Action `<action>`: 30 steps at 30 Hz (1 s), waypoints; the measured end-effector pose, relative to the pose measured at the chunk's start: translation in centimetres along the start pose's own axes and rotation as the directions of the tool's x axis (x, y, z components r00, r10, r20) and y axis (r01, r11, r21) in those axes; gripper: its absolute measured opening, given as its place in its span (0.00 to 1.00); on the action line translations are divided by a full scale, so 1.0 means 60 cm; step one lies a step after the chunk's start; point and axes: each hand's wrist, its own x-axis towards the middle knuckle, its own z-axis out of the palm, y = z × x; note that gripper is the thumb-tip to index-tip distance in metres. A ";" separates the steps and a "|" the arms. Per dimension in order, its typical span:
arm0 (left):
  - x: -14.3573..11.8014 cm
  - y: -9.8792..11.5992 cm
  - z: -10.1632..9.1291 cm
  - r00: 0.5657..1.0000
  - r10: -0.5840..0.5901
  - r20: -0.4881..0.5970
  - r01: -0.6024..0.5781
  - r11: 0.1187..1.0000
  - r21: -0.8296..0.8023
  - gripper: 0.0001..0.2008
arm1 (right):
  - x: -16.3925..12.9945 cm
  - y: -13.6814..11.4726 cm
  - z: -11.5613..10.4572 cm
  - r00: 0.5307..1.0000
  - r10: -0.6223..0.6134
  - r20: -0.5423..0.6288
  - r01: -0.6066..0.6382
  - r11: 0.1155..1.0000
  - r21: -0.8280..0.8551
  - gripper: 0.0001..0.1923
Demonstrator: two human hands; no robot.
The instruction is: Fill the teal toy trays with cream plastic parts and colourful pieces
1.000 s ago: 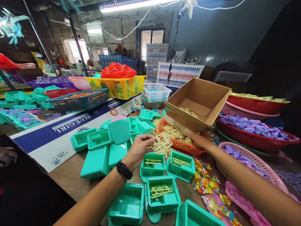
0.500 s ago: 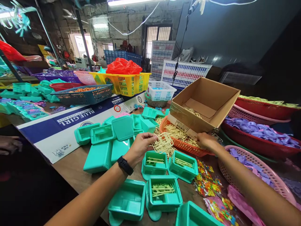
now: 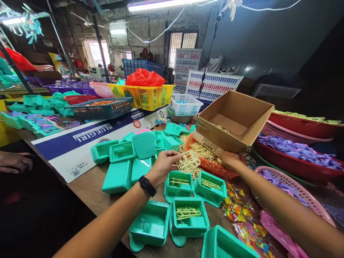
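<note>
My left hand [image 3: 166, 165], with a black watch on its wrist, pinches a flat cream plastic frame of thin bars [image 3: 189, 162] between thumb and fingers. My right hand [image 3: 230, 160] reaches to the right side of an orange basket [image 3: 215, 167] full of similar cream pieces, just under the lower edge of a tilted cardboard box [image 3: 236, 123]. Its fingertips are hidden among the pieces and the box edge. Below my hands stand several green plastic tubs; one tub [image 3: 189, 216] holds cream sticks, while another tub [image 3: 149, 224] shows no sticks.
A pile of green tubs [image 3: 116, 177] lies to the left, before a long Blue Girl carton [image 3: 88, 143]. Right of the tubs are bags of small colourful pieces [image 3: 238, 204] and a pink basket [image 3: 303, 190] with purple parts. Another person's hand [image 3: 16, 162] shows at the left edge.
The view has shifted slightly, so the surroundings sit further right. My right hand has moved a little left along the basket. My left hand still holds the cream frame.
</note>
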 end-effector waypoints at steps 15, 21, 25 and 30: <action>-0.072 -0.004 -0.019 0.912 0.323 0.253 -0.379 0.899 0.218 0.07 | -0.115 -0.134 -0.087 0.972 -0.145 0.185 -0.088 0.508 0.857 0.40; -0.177 0.008 -0.082 0.736 0.554 0.390 -0.664 0.477 0.576 0.05 | -0.191 -0.283 -0.081 0.870 -0.485 0.088 0.104 0.356 0.929 0.31; -0.215 -0.015 -0.139 0.713 0.569 0.409 -0.663 0.360 0.656 0.05 | -0.218 -0.327 -0.050 0.820 -0.572 -0.039 0.344 0.436 0.831 0.20; -0.237 -0.061 -0.176 0.700 0.638 0.321 -0.626 0.330 0.707 0.08 | -0.239 -0.341 0.003 0.791 -0.600 -0.122 0.523 0.559 0.643 0.10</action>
